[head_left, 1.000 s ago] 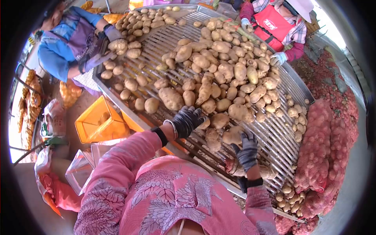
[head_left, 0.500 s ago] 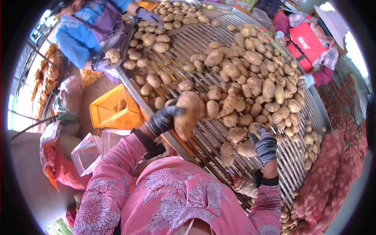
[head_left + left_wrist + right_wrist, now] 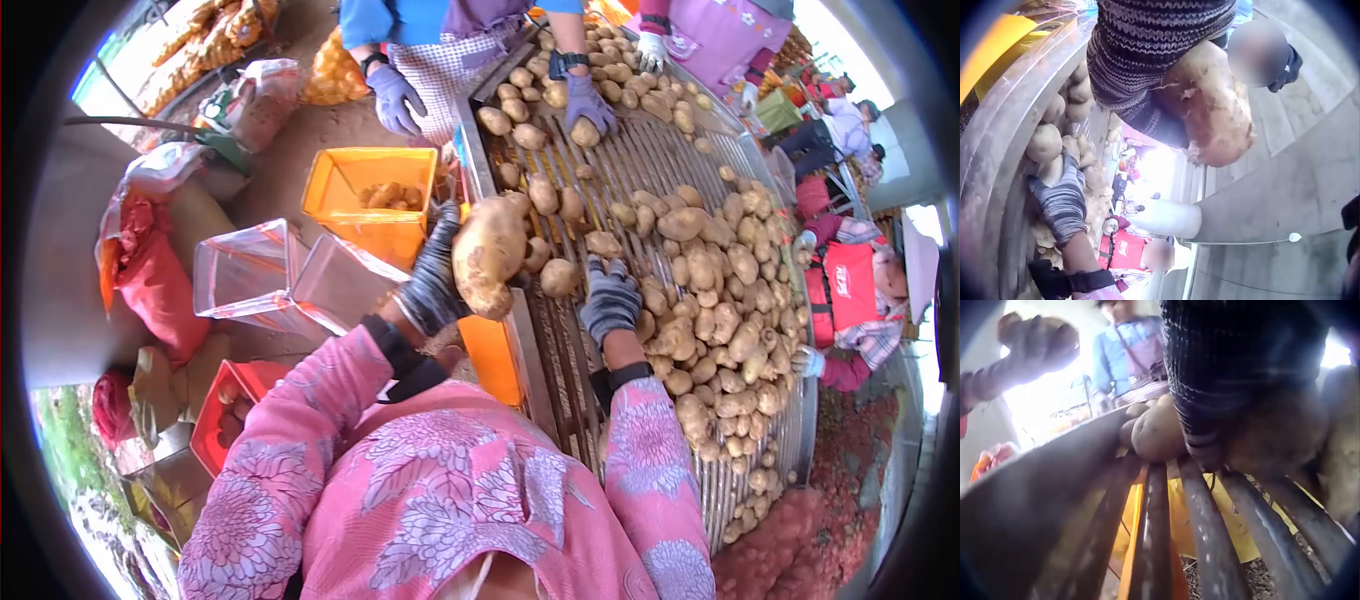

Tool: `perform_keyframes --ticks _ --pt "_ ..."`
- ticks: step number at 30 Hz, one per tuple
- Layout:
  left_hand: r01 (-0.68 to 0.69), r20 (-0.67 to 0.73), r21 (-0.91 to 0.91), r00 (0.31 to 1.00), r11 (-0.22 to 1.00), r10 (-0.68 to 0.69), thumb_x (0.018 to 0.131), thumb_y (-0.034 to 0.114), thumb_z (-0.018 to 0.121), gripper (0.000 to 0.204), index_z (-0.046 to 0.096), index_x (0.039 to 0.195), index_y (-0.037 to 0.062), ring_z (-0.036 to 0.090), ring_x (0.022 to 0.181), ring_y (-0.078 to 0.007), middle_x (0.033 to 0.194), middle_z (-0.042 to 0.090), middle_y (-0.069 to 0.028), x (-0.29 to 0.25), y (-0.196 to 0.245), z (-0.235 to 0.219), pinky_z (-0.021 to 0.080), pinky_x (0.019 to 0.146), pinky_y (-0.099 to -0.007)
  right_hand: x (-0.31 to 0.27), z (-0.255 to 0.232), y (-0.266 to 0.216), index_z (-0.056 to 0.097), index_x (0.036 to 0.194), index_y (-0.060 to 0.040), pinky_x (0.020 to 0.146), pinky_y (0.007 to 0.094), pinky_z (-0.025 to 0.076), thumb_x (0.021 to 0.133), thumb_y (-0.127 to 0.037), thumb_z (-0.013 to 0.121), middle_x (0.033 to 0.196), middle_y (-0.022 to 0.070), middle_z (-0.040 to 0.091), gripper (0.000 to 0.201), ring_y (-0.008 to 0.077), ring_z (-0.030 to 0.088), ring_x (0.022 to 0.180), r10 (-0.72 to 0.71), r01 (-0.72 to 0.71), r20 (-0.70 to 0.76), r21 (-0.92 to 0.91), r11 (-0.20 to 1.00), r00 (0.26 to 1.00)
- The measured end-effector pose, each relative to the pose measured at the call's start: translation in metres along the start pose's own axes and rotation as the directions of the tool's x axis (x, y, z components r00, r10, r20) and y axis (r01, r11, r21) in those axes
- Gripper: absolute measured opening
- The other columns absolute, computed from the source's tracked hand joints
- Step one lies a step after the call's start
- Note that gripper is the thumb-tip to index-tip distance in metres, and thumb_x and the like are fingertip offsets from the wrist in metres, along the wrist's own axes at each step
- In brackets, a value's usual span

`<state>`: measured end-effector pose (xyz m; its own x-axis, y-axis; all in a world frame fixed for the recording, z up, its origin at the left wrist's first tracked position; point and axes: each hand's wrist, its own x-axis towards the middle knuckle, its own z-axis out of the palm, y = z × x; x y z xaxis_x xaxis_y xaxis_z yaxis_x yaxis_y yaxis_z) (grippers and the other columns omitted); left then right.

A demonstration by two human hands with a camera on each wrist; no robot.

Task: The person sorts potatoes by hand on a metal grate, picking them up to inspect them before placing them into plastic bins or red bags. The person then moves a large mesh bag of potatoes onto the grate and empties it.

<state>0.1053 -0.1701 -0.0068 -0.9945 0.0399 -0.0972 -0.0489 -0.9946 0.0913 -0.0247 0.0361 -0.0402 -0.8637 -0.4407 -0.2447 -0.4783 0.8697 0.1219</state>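
Observation:
My left hand (image 3: 432, 275), in a striped knit glove, grips a large knobbly potato (image 3: 490, 255). It is lifted near the side rim of the slatted metal sorting table (image 3: 572, 390). The left wrist view shows the curled fingers around this potato (image 3: 1219, 112), with its rough end sticking out. Low over the slats, my gloved right hand (image 3: 610, 300) has its fingertips at a smaller potato (image 3: 603, 243). From the left wrist, a pale potato (image 3: 1052, 170) shows between that hand's thumb and fingers. A round potato (image 3: 1159, 432) lies beside it.
A large heap of potatoes (image 3: 730, 310) covers the table's right side. Left of the table stand a yellow crate (image 3: 325, 190) with some potatoes, clear plastic-lined bins (image 3: 245, 265) and a red crate (image 3: 215, 420). Other workers' gloved hands (image 3: 588, 105) reach in from the far edge.
My left hand has taken the large potato off the slats and carried it left toward the yellow crate. My right hand has left the potatoes near me and moved farther up the table. The view has turned left.

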Motion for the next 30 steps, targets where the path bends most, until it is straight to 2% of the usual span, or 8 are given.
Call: perform_keyframes --ticks 3,5,6,10,15,20,27,30 --pt "0.108 -0.081 0.062 0.991 0.992 -0.103 0.076 0.068 0.051 0.083 0.04 0.131 0.0066 0.059 0.095 -0.0423 0.119 0.053 -0.0224 -0.011 0.014 -0.029 0.051 0.074 -0.0574 0.01 0.003 0.023 0.046 0.127 -0.011 0.091 0.0389 0.044 0.068 -0.023 0.074 0.124 0.0144 0.049 0.066 0.0294 0.051 0.112 -0.057 0.068 -0.045 0.292 0.954 0.997" --pt "0.184 -0.052 -0.048 0.981 0.982 -0.186 0.077 0.068 0.051 0.082 0.039 0.132 0.0082 0.058 0.098 -0.0424 0.121 0.051 -0.0252 -0.012 0.018 -0.044 0.051 0.076 -0.057 0.005 0.033 0.04 0.047 0.125 -0.0037 0.088 0.0329 0.045 0.073 -0.021 0.07 0.117 0.0093 0.054 0.06 0.0255 0.054 0.103 -0.001 0.054 -0.054 0.99 0.13 0.999" --pt "0.195 0.017 -0.079 0.981 0.978 -0.194 0.077 0.068 0.05 0.082 0.039 0.132 0.008 0.057 0.1 -0.0425 0.122 0.05 -0.0246 -0.01 0.015 -0.043 0.049 0.08 -0.0573 -0.026 -0.004 0.032 0.046 0.125 0.0008 0.087 0.0284 0.045 0.08 -0.02 0.065 0.113 0.0061 0.054 0.053 0.0202 0.055 0.097 -0.022 -0.038 0.033 0.96 -0.277 0.999" --pt "0.221 0.013 -0.172 0.975 0.96 -0.222 0.084 0.057 0.051 0.066 0.045 0.125 0.006 0.055 0.103 -0.0371 0.119 0.054 -0.0188 -0.003 -0.006 -0.012 0.044 0.088 -0.0579 -0.066 -0.012 0.018 0.056 0.113 -0.006 0.09 0.0301 0.043 0.091 -0.031 0.051 0.106 0.0056 0.059 0.034 0.0183 0.055 0.097 0.091 -0.151 0.272 0.749 -0.645 0.958" --pt "0.133 -0.064 -0.223 0.986 0.966 -0.151 0.084 0.059 0.047 0.066 0.046 0.123 0.0064 0.054 0.104 -0.039 0.117 0.054 -0.0208 0.009 -0.024 -0.005 0.044 0.088 -0.058 -0.083 -0.036 -0.006 0.048 0.126 -0.0063 0.093 0.0306 0.042 0.093 -0.031 0.049 0.116 0.0074 0.055 0.041 0.0179 0.053 0.104 0.207 -0.031 0.202 0.783 -0.621 0.957" --pt "0.066 -0.1 -0.166 0.991 0.984 -0.084 0.084 0.062 0.045 0.063 0.05 0.119 0.0101 0.056 0.102 -0.0342 0.113 0.058 -0.0148 0.003 -0.022 -0.002 0.045 0.087 -0.0551 -0.061 -0.028 -0.013 0.045 0.125 -0.0014 0.097 0.0308 0.04 0.094 -0.025 0.049 0.122 0.0107 0.051 0.04 0.0211 0.049 0.112 -0.024 -0.157 0.193 0.714 -0.683 0.981" --pt "0.105 -0.091 -0.163 0.988 0.981 -0.121 0.084 0.049 0.056 0.049 0.057 0.112 0.01 0.059 0.099 -0.0285 0.107 0.062 -0.0127 -0.014 -0.012 -0.015 0.046 0.09 -0.0449 -0.056 -0.065 -0.049 0.046 0.125 0.0034 0.096 0.0299 0.039 0.086 -0.01 0.06 0.119 0.0104 0.054 0.044 0.0181 0.05 0.109 -0.174 0.244 -0.208 0.945 0.22 0.962" --pt "0.106 0.065 -0.288 0.994 0.952 -0.091 0.086 0.052 0.051 0.057 0.052 0.121 0.0067 0.059 0.101 -0.0304 0.112 0.06 -0.0144 -0.016 0.005 -0.057 0.046 0.09 -0.0486 -0.062 -0.082 -0.06 0.045 0.127 0.0025 0.098 0.0291 0.038 0.086 -0.01 0.059 0.119 0.011 0.055 0.045 0.018 0.051 0.11 -0.227 0.111 -0.112 0.994 -0.017 0.967"
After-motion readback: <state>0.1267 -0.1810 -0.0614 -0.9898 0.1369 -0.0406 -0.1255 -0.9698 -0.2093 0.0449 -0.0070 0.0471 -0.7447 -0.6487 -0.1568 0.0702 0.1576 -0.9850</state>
